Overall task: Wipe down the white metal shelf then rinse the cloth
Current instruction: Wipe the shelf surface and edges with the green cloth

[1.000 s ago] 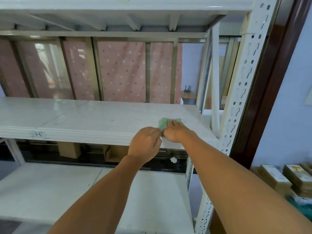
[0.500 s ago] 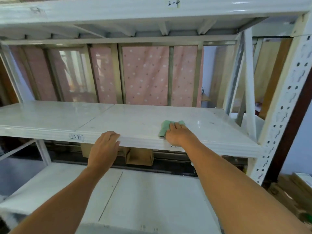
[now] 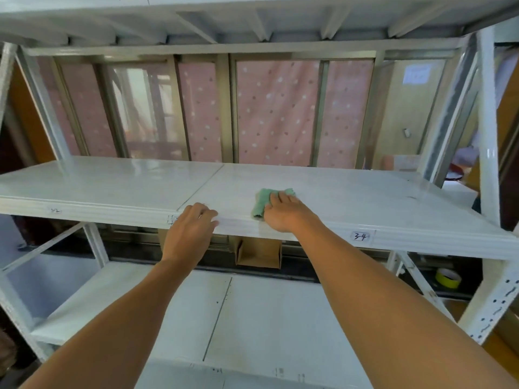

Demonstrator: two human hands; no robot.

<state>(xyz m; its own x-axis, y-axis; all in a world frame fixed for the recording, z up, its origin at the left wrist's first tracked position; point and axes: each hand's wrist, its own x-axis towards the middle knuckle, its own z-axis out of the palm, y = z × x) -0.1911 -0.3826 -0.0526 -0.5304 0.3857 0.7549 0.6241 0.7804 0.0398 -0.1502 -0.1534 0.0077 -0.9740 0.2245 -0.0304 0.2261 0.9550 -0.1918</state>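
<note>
Right hand (image 3: 283,213) flat, fingers straight, pressing cloth (image 3: 260,202) onto shelf (image 3: 365,197) near its front edge; cloth's long axis runs near-far. Left hand (image 3: 191,228) relaxed, fingers loosely resting on shelf's front lip, left of cloth

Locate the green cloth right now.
Head view, near centre: the green cloth lies on the middle shelf near its front edge, under the right hand, just right of the left hand.
</note>
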